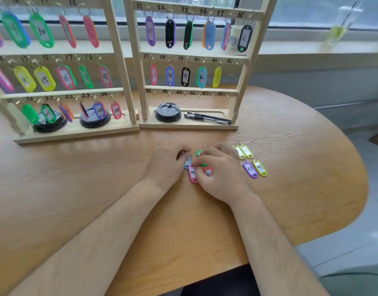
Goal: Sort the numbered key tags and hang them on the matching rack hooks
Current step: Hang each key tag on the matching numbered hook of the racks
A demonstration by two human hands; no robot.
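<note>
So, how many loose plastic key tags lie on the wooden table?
8: blue, green, pink 42, red 43 by the left hand and right hand; two yellow-green, purple 47, yellow 48 right of them. Some possibly hidden.

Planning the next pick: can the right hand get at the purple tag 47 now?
Probably yes: purple tag 47 lies uncovered just right of the right hand; yellow tag 48 beside it does not cover it.

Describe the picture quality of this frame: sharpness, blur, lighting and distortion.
Head view: wide-angle distortion makes the left rack and right rack lean apart. Head view: the green tag at far upper left is smeared, while pink tag 42 reads clearly. Head view: daylight from the window washes out the top, and the table shows only soft shadows.
</note>
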